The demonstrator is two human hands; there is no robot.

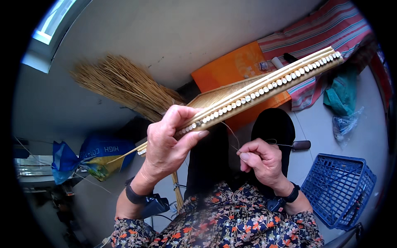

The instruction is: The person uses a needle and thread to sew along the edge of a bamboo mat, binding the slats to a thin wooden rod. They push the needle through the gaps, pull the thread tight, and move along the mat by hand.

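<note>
My left hand point(167, 142) is wrapped round the near end of a flat panel of pale stalks point(264, 89). The panel is tilted edge-on, rising to the right, and a row of round cut stalk ends lines its edge. In front of my knees, my right hand point(262, 161) is closed in a pinch on a thin thread point(235, 134), which rises in a loop to the panel's underside. Whether a needle is also between the fingertips is too small to make out. More thread runs right from this hand toward a small dark oval object point(301, 145).
A bundle of dry stalks point(124, 84) leans against the wall at left, above a blue and yellow bag point(101, 155). An orange sheet point(227, 66) and striped cloth point(318, 33) lie beyond the panel. At right are a green bag point(341, 93) and a blue plastic basket point(339, 190).
</note>
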